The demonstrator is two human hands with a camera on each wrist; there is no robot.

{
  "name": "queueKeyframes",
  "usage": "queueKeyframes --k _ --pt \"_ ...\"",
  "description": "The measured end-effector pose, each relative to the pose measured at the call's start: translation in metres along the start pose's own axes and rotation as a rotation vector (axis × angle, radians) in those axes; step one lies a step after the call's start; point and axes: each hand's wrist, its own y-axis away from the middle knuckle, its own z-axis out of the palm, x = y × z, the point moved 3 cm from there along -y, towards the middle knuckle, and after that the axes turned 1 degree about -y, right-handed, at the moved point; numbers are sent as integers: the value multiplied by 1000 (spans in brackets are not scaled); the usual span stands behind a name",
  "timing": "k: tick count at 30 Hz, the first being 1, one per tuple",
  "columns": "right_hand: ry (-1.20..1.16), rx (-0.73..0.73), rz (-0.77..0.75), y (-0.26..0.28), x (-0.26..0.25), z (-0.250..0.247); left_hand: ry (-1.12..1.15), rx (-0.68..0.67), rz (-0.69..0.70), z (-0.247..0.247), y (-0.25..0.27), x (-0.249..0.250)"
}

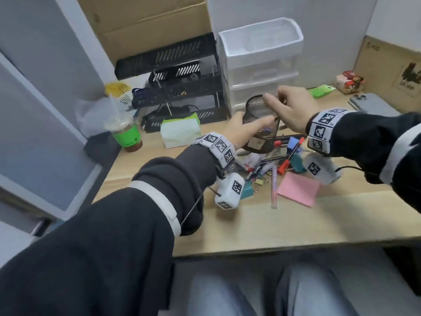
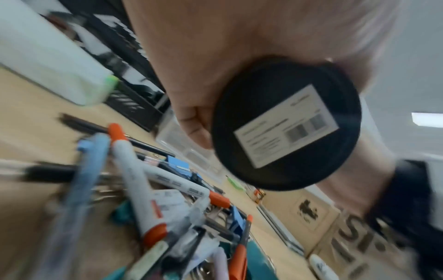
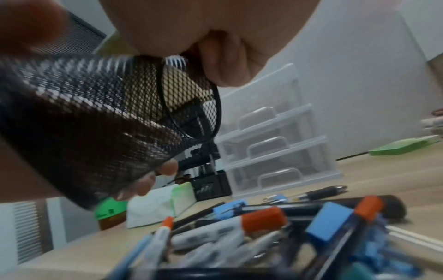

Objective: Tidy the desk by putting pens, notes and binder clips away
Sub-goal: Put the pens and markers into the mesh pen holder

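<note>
Notes: pink sticky pad (image 1: pixel 298 192) lies nearest on the desk (image 1: pixel 250 226), beside the pens (image 1: pixel 274 179).
Clips: scattered among the pens, untouched.
Cup: mesh pen cup (image 1: pixel 262 119) is tilted above the pile; set it upright first, clear of the heap.
Left hand (image 1: pixel 245 131): wrapped round the cup's wall.
Right hand (image 1: pixel 290 110): seemingly pinching the rim, though blurred.
</note>
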Motion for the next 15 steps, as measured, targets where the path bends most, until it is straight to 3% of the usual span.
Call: queueKeyframes --k 4,5,10,12,15 --pt "-346 -85 122 19 -24 7 -151 169 16 -34 38 -12" --pt "-330 -127 140 23 -23 9 -163 216 28 -43 43 -13" --pt "418 -691 61 56 -4 35 -152 362 40 -78 64 -28" --pt "545 -713 16 63 2 44 -192 367 39 -80 68 -35" --pt "534 -706 19 60 3 51 -192 353 1 -76 68 -48"
